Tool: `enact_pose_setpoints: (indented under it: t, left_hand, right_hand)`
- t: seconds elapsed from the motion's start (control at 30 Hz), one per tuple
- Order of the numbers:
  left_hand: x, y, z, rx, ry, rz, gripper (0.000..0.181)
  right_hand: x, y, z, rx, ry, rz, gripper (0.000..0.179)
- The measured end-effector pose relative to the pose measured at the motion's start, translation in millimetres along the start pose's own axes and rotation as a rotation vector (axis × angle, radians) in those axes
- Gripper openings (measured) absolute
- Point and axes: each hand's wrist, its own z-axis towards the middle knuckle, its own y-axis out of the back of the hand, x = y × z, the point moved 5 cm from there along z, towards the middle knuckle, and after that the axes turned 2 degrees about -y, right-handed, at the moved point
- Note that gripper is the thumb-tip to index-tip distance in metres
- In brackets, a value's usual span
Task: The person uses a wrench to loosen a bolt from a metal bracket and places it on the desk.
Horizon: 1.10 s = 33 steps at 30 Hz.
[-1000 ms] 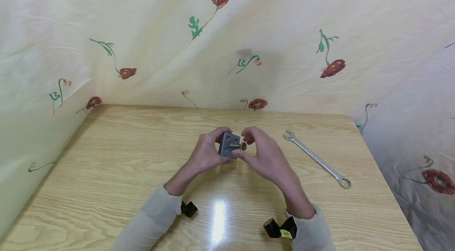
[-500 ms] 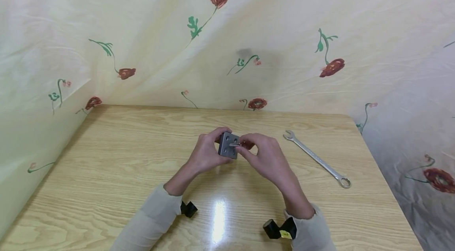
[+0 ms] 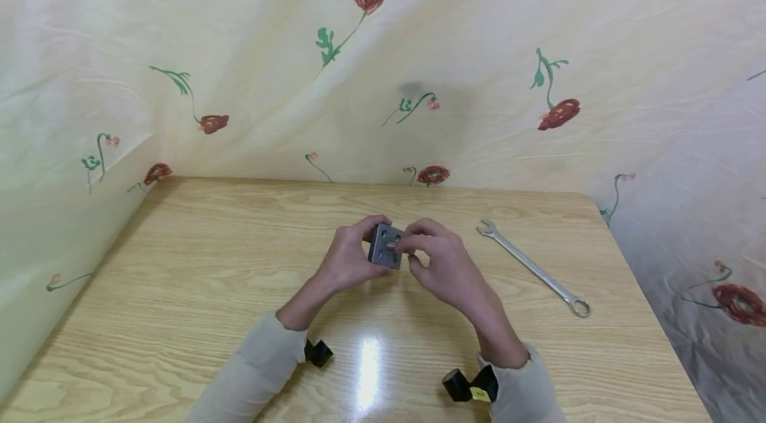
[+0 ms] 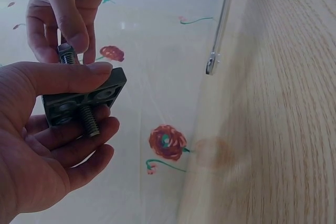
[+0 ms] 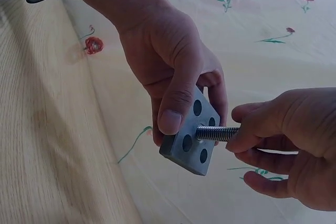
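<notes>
My left hand [image 3: 353, 253] grips a small grey metal block [image 5: 181, 153] by its edges, thumb on one side and fingers on the other, holding it up above the table. Several round holes show in the block's face. A threaded bolt [image 5: 218, 133] runs through the middle, and its threaded end sticks out on the far side in the left wrist view. My right hand [image 3: 445, 257] has its curled fingers round the head end of the bolt. That head is covered by the fingers in the right wrist view, but part of it shows in the left wrist view.
A combination wrench [image 3: 532, 267] lies slantwise to the right of my hands on the wood-grain table [image 3: 209, 290]. Behind the table and along both sides hangs a cloth [image 3: 269, 77] with a flower print. Each sleeve cuff carries a black wrist camera [image 3: 457, 384].
My right fingers were spread around the bolt head, then closed on it. Now they have turned over it, with the thumb lower. The left hand and block have barely moved.
</notes>
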Motion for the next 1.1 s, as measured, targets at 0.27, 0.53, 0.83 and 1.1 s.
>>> enact_pose_setpoints:
  t: [0.27, 0.53, 0.83, 1.1]
  left_hand:
    - [0.2, 0.6, 1.2, -0.006, -0.004, -0.007, 0.071]
    - [-0.1, 0.2, 0.6, -0.021, -0.008, 0.010, 0.072]
    - [-0.3, 0.6, 0.5, -0.018, -0.011, -0.008, 0.072]
    - [0.4, 0.3, 0.5, -0.003, -0.005, -0.035, 0.070]
  right_hand:
    - [-9.1, 2.9, 0.5, 0.081, -0.208, 0.020, 0.053]
    - [-16.9, 0.8, 0.3, 0.118, -0.360, 0.040, 0.028]
    - [-8.7, 2.0, 1.5, 0.013, -0.217, 0.012, 0.016]
    - [-1.6, 4.0, 0.9, -0.055, -0.077, -0.013, 0.020]
